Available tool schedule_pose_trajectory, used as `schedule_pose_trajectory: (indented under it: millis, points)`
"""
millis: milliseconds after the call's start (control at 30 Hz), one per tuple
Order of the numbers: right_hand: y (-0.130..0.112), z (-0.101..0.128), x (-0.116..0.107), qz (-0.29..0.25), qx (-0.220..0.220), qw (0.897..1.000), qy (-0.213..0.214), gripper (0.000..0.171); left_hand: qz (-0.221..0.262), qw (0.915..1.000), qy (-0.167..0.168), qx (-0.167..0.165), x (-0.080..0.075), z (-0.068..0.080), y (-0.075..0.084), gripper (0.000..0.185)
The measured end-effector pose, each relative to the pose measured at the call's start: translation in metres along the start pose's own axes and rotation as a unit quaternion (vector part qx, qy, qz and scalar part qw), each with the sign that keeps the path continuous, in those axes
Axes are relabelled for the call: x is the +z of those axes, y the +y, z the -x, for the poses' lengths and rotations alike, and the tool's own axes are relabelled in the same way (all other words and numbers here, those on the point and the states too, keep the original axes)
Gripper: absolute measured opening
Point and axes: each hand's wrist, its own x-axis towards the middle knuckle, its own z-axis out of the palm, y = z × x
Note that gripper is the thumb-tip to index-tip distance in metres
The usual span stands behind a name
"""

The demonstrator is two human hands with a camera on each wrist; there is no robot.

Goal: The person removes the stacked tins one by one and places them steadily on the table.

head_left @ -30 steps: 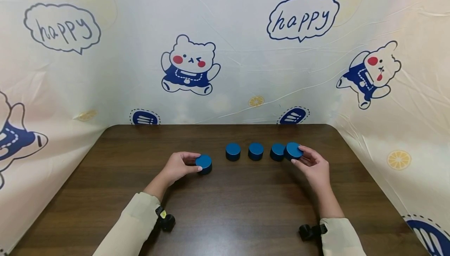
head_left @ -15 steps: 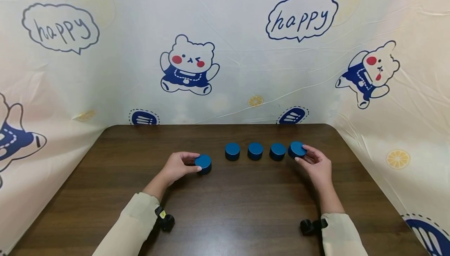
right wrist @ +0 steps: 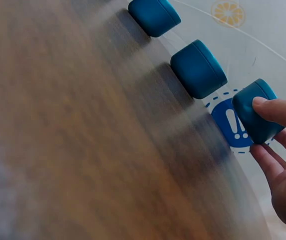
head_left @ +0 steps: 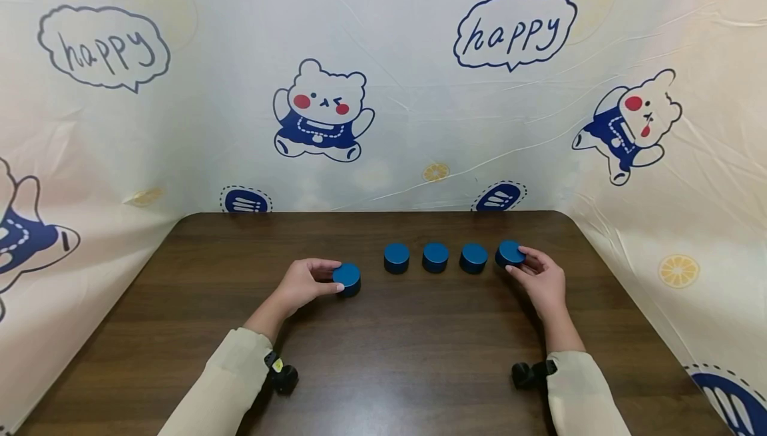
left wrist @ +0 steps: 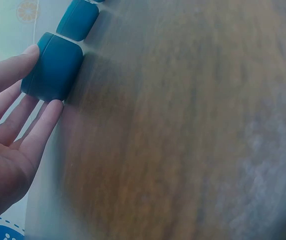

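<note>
**Two hands, five blue pucks**

The left hand point(head_left: 301, 284) pinches the left puck point(head_left: 347, 277) between thumb and fingers; that puck sits on the brown tabletop point(head_left: 395, 349), a bit nearer than the row; next come three pucks point(head_left: 435, 257) in a line, apart from each other; the right hand point(head_left: 541, 280) pinches the end puck point(head_left: 510, 253) at the row's right end, on the tabletop.

Five blue pucks point(head_left: 435, 257), two hands point(head_left: 302, 283).
</note>
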Motion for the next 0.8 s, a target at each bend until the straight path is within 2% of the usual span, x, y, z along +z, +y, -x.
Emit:
schedule_pose_trajectory:
  millis: [267, 800]
  points:
    - [0.007, -0.008, 0.002, 0.021, 0.012, 0.999, -0.021, 0.052, 0.0, 1.0, 0.001, 0.003, 0.0, 0.0, 0.0, 0.046]
    - [0.012, -0.014, 0.008, 0.04, 0.003, 0.999, -0.03, 0.05, 0.001, 1.0, -0.002, 0.007, 0.0, 0.0, 0.001, 0.046]
